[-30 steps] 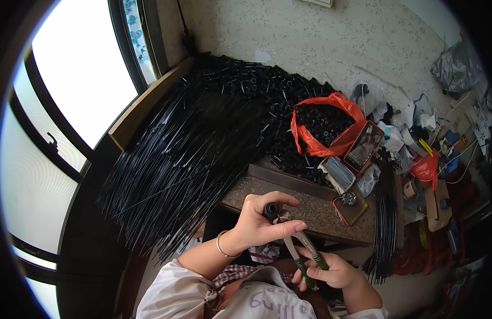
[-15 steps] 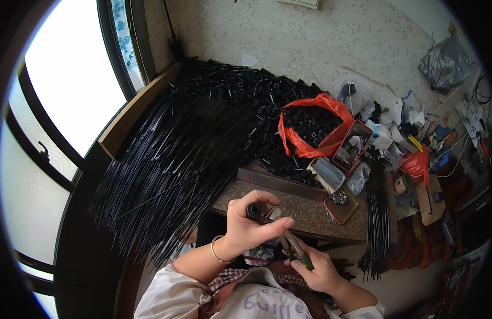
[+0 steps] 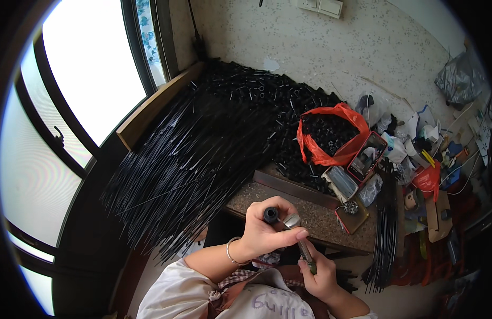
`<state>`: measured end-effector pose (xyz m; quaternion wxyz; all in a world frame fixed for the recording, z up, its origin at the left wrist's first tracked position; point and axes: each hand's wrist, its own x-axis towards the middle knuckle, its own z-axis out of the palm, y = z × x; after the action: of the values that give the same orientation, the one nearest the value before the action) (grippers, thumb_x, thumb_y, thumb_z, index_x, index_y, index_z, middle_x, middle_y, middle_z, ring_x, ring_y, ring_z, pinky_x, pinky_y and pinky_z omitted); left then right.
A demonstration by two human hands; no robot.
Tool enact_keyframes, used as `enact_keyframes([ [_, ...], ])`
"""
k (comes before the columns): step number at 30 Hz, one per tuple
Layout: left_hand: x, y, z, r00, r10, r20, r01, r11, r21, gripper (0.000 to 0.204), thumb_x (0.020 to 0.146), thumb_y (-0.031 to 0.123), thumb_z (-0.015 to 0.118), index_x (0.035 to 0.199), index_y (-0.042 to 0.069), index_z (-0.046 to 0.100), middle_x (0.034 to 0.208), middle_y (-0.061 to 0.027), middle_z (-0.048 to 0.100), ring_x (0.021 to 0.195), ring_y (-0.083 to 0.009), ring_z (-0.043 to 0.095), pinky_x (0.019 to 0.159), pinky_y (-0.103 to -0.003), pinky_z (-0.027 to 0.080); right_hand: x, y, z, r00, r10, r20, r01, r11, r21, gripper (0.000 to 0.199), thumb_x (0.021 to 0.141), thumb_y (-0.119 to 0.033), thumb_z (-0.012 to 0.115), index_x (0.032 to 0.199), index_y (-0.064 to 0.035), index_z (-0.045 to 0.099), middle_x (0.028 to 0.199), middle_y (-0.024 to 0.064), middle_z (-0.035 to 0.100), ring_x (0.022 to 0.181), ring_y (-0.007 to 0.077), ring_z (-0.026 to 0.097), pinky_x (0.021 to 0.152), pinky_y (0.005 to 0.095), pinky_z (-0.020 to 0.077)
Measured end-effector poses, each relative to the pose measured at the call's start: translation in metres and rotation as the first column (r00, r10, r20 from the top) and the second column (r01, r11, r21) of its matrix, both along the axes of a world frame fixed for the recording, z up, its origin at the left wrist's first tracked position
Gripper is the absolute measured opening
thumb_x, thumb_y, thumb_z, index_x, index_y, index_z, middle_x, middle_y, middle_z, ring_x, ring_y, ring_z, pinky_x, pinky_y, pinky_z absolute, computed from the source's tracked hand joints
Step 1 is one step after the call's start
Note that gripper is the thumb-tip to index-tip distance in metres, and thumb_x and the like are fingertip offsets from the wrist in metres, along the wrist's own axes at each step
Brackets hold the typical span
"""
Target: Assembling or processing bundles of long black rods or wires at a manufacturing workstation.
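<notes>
My left hand (image 3: pixel 259 233), a bangle at its wrist, is wrapped round a black tubular piece (image 3: pixel 270 215) whose round, hollow end points up. The rest of that piece is hidden in my palm. My right hand (image 3: pixel 322 275) grips green-handled metal pliers (image 3: pixel 292 220), and their handles are squeezed close together. The plier head lies right beside the tubular piece, close to my left thumb. Whether the jaws bite on it, I cannot tell. Both hands are above the near edge of a speckled tabletop (image 3: pixel 251 199).
A large heap of thin black rods (image 3: pixel 177 159) with black ends covers the left and back. Farther right are a red plastic bag (image 3: pixel 304 143) of small black parts, a phone (image 3: pixel 367 156), a small tray (image 3: pixel 352 217) of metal bits and a black rod bundle (image 3: pixel 383 239).
The plier handles were apart and are now pressed together. The plier head has turned and shows more clearly beside the tubular piece. The whole view has shifted, with things appearing farther right.
</notes>
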<state>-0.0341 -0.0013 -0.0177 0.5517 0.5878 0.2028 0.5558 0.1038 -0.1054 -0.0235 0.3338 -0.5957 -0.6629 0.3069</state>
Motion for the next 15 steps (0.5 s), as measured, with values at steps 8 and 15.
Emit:
enact_keyframes([
  [8, 0.011, 0.001, 0.004, 0.998, 0.040, -0.041, -0.039, 0.999, 0.031, 0.020, 0.056, 0.014, 0.064, 0.065, 0.000, 0.053, 0.054, -0.0013, 0.050, 0.047, -0.0051, 0.044, 0.042, -0.016, 0.032, 0.007, 0.002, -0.004, 0.990, 0.108, -0.089, -0.101, 0.992, 0.081, 0.039, 0.066, 0.000, 0.051, 0.105, 0.0009, 0.041, 0.074, 0.0151, 0.052, 0.064, 0.0267, 0.054, 0.057, 0.0301, 0.0430],
  [15, 0.011, 0.006, -0.005, 0.989, 0.145, -0.027, -0.144, 0.989, 0.034, 0.024, 0.058, 0.016, 0.064, 0.067, -0.001, 0.051, 0.054, 0.0001, 0.049, 0.046, -0.0031, 0.042, 0.042, -0.016, 0.031, 0.012, 0.012, -0.019, 0.994, 0.092, 0.052, -0.103, 0.962, 0.253, 0.040, 0.066, -0.001, 0.052, 0.105, 0.0001, 0.042, 0.074, 0.0154, 0.053, 0.062, 0.0266, 0.054, 0.054, 0.0302, 0.0432],
])
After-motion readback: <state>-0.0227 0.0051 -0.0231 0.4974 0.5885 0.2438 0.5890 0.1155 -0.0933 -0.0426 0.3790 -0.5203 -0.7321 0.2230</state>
